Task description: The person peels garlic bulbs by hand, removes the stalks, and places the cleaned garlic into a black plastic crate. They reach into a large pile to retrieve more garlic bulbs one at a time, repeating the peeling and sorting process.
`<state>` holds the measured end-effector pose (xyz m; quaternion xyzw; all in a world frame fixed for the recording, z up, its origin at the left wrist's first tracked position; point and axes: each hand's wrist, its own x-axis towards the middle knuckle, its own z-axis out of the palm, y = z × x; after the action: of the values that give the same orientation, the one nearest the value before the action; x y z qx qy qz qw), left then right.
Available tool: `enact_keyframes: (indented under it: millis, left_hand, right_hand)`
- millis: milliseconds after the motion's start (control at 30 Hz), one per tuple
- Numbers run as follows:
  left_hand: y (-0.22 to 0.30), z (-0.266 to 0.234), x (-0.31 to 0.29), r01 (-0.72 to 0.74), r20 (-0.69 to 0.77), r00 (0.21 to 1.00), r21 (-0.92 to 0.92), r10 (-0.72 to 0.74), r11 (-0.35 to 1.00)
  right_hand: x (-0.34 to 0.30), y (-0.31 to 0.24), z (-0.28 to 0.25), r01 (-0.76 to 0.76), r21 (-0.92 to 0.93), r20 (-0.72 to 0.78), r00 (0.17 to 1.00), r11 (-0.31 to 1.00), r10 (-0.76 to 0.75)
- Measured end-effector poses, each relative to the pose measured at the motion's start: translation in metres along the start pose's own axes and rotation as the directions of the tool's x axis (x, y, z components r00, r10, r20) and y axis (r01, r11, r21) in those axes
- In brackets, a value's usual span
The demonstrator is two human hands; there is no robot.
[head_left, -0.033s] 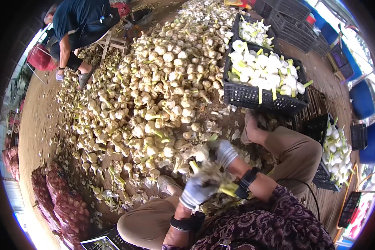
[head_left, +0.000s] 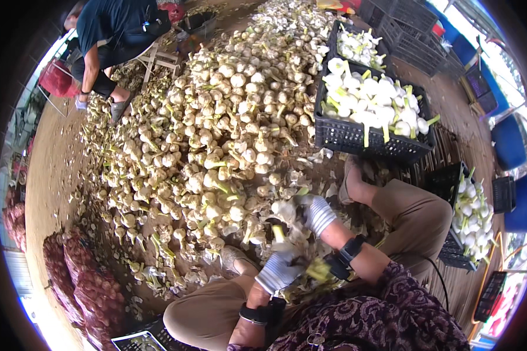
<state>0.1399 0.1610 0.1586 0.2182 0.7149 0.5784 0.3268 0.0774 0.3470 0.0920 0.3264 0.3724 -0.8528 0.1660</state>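
Observation:
My left hand (head_left: 280, 270), in a striped, dirty glove, is closed around garlic; a pale green garlic stalk (head_left: 279, 234) stands up at its fingers. A blurred yellow-green piece (head_left: 319, 269) shows just right of it. Farther out, my right hand (head_left: 317, 215), gloved alike, curls with darkened fingers against a white garlic bulb (head_left: 283, 211). Motion blur hides the fingertips of both hands. Loose peeled skins (head_left: 298, 241) lie between and below them. Beyond spreads a big heap of unpeeled garlic (head_left: 211, 126).
A black crate (head_left: 366, 140) of white garlic stands ahead right, another crate (head_left: 454, 257) beside my right knee. Red mesh sacks (head_left: 91, 286) lie at the left. A person (head_left: 114, 35) bends over the heap's far left, near a wooden stool (head_left: 158, 61). Empty crates (head_left: 413, 44) are stacked far right.
The white bulb at my right hand shows more plainly and that hand has shifted slightly. The stalk at my left hand has moved a little to the right. The heap and crates stay put.

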Motion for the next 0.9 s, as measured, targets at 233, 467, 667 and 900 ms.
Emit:
enact_keyframes:
  millis: [233,467,667,900]
  left_hand:
    - [-0.019,-0.008,0.002,0.109,-0.275,0.962,0.392,0.002,0.914]
    - [0.013,-0.023,0.020,0.058,-0.425,0.729,-0.743,-0.537,0.666]
    - [0.002,-0.013,0.020,0.117,-0.418,0.742,-0.689,-0.524,0.715]
    - [-0.040,-0.019,0.019,0.619,-0.560,0.756,0.441,-0.339,0.650]
  right_hand:
    - [-0.024,-0.024,0.012,0.006,-0.009,0.255,0.967,1.000,-0.003]
    - [-0.055,-0.015,0.031,0.622,-0.590,0.397,0.778,0.514,-0.486]
    - [-0.055,-0.012,0.033,0.410,-0.292,0.190,0.910,0.864,-0.368]
    - [-0.035,-0.027,0.017,-0.053,0.355,0.113,0.993,0.933,0.013]
